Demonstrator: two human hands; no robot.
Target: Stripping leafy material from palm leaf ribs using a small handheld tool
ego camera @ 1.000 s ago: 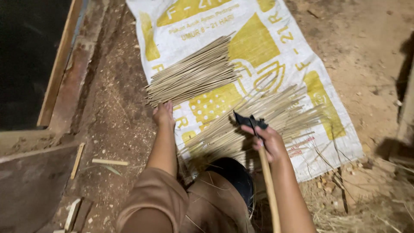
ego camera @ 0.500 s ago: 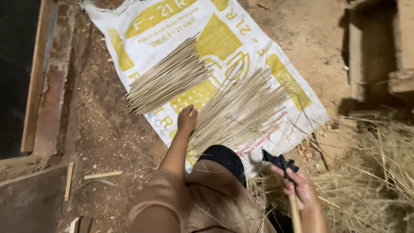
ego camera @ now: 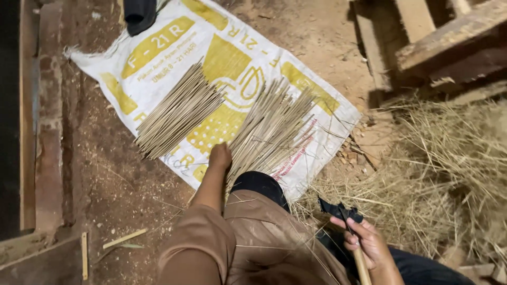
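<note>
My left hand [ego camera: 219, 157] rests knuckles-down on the white and yellow woven sack [ego camera: 158, 58], at the near end of the right pile of thin bamboo sticks [ego camera: 269, 126]. Whether it grips any sticks I cannot tell. A second, tidier pile of sticks [ego camera: 177, 113] lies to the left on the sack. My right hand [ego camera: 367, 243] is low on the right, closed around the wooden handle of a knife [ego camera: 342, 212] with dark wrapping at its head, held above loose straw. My knee in brown trousers [ego camera: 253, 232] sits between both hands.
A heap of straw-like shavings [ego camera: 449, 169] covers the ground at right. Wooden planks and a pallet [ego camera: 438, 47] stand at the top right. A wooden beam [ego camera: 47, 116] runs along the left. A dark cloth [ego camera: 140, 13] lies at the sack's far end. Wood scraps [ego camera: 124, 238] lie near left.
My right hand with the knife has swung from over the stick pile down and to the right, over the straw. My left hand stays by the sticks. The view has shifted right.
</note>
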